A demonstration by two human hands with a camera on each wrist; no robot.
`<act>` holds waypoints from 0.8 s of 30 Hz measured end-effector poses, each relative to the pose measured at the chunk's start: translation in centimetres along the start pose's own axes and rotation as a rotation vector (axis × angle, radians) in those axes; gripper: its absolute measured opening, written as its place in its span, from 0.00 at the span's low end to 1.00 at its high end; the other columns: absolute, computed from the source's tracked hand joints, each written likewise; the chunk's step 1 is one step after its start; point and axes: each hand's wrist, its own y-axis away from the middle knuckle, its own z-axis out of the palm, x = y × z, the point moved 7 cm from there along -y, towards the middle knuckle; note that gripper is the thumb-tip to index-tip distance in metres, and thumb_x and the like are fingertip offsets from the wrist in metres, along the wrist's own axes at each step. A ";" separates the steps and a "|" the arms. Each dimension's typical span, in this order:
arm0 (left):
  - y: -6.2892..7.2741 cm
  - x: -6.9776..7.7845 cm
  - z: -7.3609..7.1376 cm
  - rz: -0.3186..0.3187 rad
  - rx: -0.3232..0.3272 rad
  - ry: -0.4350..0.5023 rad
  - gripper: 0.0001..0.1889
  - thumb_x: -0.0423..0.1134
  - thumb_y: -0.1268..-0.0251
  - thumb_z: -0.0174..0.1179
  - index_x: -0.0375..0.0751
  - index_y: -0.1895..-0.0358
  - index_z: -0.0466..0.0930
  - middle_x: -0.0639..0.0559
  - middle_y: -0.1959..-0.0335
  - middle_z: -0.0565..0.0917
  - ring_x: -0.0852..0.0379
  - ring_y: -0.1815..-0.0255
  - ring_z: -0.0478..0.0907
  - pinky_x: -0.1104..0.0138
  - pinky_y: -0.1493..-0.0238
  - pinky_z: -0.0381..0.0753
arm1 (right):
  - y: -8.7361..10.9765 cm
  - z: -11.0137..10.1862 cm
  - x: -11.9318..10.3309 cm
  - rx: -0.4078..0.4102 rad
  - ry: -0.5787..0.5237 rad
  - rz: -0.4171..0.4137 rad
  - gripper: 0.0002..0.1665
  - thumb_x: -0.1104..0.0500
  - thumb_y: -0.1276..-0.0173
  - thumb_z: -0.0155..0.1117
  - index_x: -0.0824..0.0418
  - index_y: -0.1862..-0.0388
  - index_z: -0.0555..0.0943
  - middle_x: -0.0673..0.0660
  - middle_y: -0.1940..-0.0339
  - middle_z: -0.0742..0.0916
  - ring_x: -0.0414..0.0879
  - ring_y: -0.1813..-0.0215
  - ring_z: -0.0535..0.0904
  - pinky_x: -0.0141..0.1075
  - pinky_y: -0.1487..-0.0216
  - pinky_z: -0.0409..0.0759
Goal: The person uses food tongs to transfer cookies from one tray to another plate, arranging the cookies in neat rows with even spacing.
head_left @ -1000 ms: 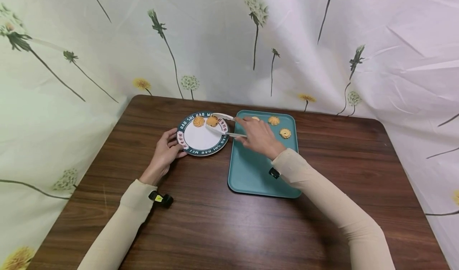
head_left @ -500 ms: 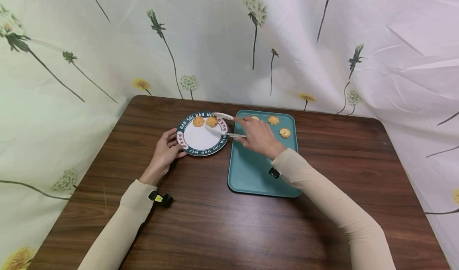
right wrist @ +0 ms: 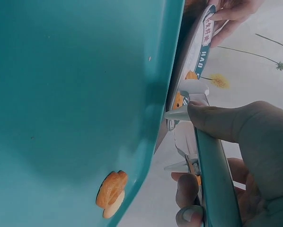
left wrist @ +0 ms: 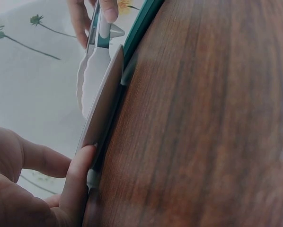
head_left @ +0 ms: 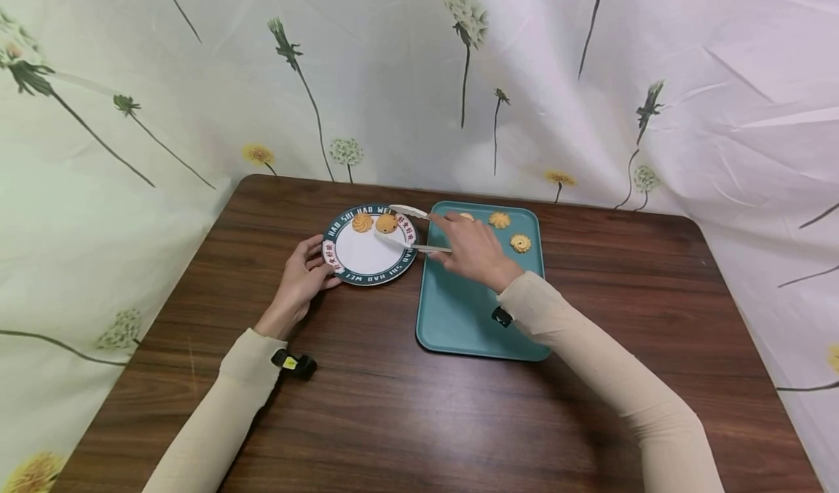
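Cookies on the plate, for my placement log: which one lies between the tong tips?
Head view: the right, dark-specked cookie; white tong tips flank it, while the swirled cookie lies left, outside them.

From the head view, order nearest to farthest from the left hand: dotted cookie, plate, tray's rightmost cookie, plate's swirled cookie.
1. Plate: rim pinched by the left hand.
2. Swirled cookie: plate's far side.
3. Dotted cookie: just right of it.
4. Rightmost cookie: right side of the tray.

A soft glare lights the table (head_left: pixel 393 405), while both wrist views look dimmer.
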 end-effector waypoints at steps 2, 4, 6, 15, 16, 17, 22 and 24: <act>0.0 0.0 0.0 -0.001 0.001 -0.001 0.38 0.27 0.21 0.47 0.47 0.14 0.44 0.41 0.15 0.52 0.43 0.26 0.66 0.76 0.53 0.90 | 0.1 -0.1 0.0 -0.001 0.000 -0.002 0.44 0.42 0.29 0.71 0.53 0.19 0.68 0.61 0.28 0.80 0.53 0.63 0.84 0.37 0.79 0.77; 0.0 0.1 0.0 -0.001 0.002 -0.003 0.38 0.27 0.20 0.47 0.47 0.14 0.44 0.41 0.15 0.52 0.43 0.26 0.66 0.76 0.53 0.90 | 0.2 -0.1 -0.1 0.000 0.001 -0.006 0.45 0.43 0.29 0.72 0.53 0.19 0.68 0.61 0.29 0.81 0.52 0.64 0.84 0.37 0.78 0.77; 0.1 0.1 0.0 0.000 0.001 -0.005 0.38 0.27 0.20 0.47 0.47 0.14 0.44 0.41 0.15 0.52 0.43 0.26 0.66 0.76 0.53 0.90 | 0.3 -0.1 -0.1 0.003 0.000 -0.010 0.45 0.43 0.29 0.72 0.53 0.19 0.68 0.61 0.29 0.81 0.51 0.65 0.83 0.37 0.78 0.77; 0.1 0.1 0.0 -0.004 0.006 -0.011 0.38 0.27 0.20 0.47 0.47 0.14 0.44 0.40 0.15 0.53 0.43 0.26 0.66 0.76 0.53 0.90 | 1.0 -0.3 -0.1 0.034 -0.019 -0.022 0.45 0.43 0.31 0.74 0.53 0.20 0.69 0.60 0.33 0.84 0.48 0.71 0.80 0.37 0.79 0.76; 0.1 0.1 0.1 -0.004 0.005 -0.011 0.38 0.27 0.20 0.47 0.47 0.14 0.44 0.40 0.15 0.52 0.43 0.26 0.66 0.76 0.53 0.90 | 1.1 -0.3 -0.1 0.036 -0.026 -0.022 0.45 0.43 0.31 0.74 0.53 0.20 0.69 0.59 0.34 0.84 0.47 0.71 0.80 0.37 0.80 0.75; 0.1 0.0 0.0 -0.004 0.005 -0.012 0.38 0.27 0.20 0.47 0.47 0.14 0.44 0.41 0.15 0.52 0.43 0.26 0.66 0.76 0.53 0.90 | 1.2 -0.3 -0.1 0.038 -0.033 -0.023 0.45 0.43 0.32 0.74 0.53 0.20 0.69 0.59 0.34 0.84 0.47 0.72 0.80 0.37 0.80 0.74; 0.1 0.0 0.0 -0.004 0.002 -0.014 0.38 0.27 0.20 0.47 0.47 0.14 0.44 0.41 0.15 0.52 0.43 0.26 0.66 0.76 0.53 0.90 | 1.8 -0.7 -0.1 0.052 -0.054 -0.026 0.45 0.43 0.32 0.75 0.52 0.20 0.69 0.58 0.38 0.85 0.47 0.71 0.79 0.36 0.80 0.73; 0.0 -0.1 0.0 -0.007 0.003 -0.012 0.38 0.27 0.20 0.47 0.47 0.14 0.44 0.41 0.15 0.52 0.44 0.26 0.66 0.77 0.53 0.90 | 2.0 -0.8 0.0 0.054 -0.060 -0.027 0.46 0.43 0.32 0.75 0.52 0.19 0.69 0.58 0.40 0.86 0.47 0.72 0.78 0.36 0.81 0.73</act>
